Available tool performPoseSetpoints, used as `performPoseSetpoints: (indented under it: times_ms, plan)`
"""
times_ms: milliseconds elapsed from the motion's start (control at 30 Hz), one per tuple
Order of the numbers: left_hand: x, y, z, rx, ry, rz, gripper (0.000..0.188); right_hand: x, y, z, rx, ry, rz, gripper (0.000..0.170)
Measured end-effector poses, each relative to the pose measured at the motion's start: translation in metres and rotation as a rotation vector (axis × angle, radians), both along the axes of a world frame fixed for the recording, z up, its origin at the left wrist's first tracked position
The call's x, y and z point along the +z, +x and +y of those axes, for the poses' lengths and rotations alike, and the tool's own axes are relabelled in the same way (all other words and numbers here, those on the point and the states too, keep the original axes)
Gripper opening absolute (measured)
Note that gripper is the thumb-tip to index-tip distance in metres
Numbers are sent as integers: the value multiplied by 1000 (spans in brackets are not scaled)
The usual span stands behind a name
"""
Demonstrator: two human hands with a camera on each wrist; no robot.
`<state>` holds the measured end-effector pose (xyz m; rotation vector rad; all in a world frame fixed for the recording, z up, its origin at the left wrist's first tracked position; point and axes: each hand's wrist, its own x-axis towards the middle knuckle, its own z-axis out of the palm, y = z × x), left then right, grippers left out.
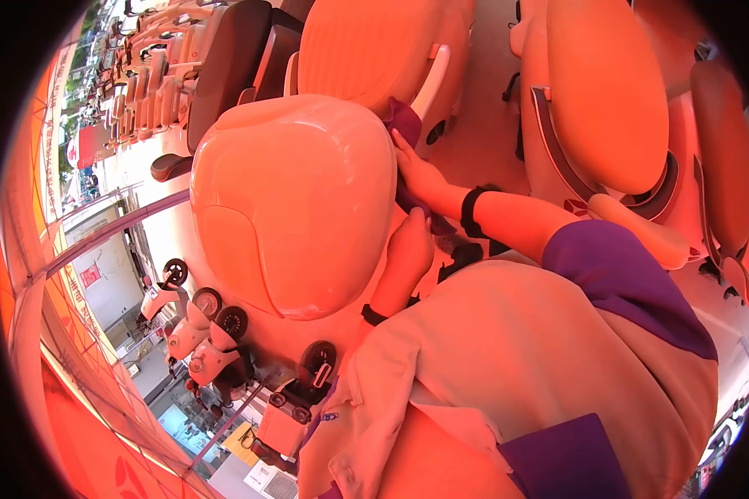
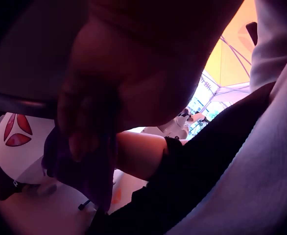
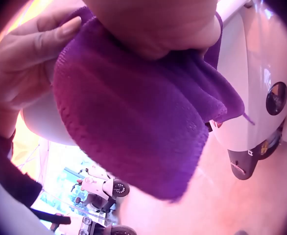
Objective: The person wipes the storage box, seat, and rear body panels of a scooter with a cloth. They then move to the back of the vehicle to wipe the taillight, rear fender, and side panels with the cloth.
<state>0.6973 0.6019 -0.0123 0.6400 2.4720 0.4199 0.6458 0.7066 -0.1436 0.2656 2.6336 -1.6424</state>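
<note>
A large glossy rounded box [image 1: 291, 200] fills the middle of the head view. My right hand [image 1: 420, 179] lies along its near side and grips a purple cloth [image 1: 404, 114], part of which sticks out past the fingertips. Just below, my left hand [image 1: 406, 249] holds the same cloth close to the box's edge. In the right wrist view the cloth [image 3: 133, 107] hangs in folds under the right hand [image 3: 158, 24], while the left hand's thumb [image 3: 70, 29] pinches its upper edge. The left wrist view is dark, with the left hand [image 2: 119, 73] hiding part of the cloth [image 2: 80, 164].
A ribbed seat [image 1: 370, 41] with a pale side rail [image 1: 433, 81] adjoins the box. Another scooter seat [image 1: 603, 91] stands to the right. Several small scooters [image 1: 204, 333] are parked at lower left, below a tent pole [image 1: 116, 229].
</note>
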Motion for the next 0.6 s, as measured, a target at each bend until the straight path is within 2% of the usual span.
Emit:
performPoseSetpoints:
  times_ms: [100, 200, 300, 333, 433, 467, 567, 600]
  plan:
    - [22, -5, 7, -134, 62, 57, 16, -6, 11, -1, -47, -88, 127, 44]
    - [45, -7, 10, -185, 172, 59, 13, -3, 18, 3, -156, -315, 160, 28]
    - [77, -11, 14, -228, 261, 169, 7, 41, 18, 21, -399, -523, 183, 22]
    - [87, -11, 14, -221, 297, 217, 7, 61, 15, 29, -468, -418, 284, 22]
    - [113, -9, 8, -191, 383, 362, 14, 125, 2, 42, -478, -406, 433, 24]
    - [121, -7, 4, -173, 391, 415, 18, 134, -2, 39, -415, -424, 416, 27]
    - [140, -1, -29, -53, 385, 495, 24, 163, 1, 11, -406, -198, 681, 33]
    - [135, 1, -46, 14, 403, 545, 23, 173, 10, 4, -323, -169, 686, 42]
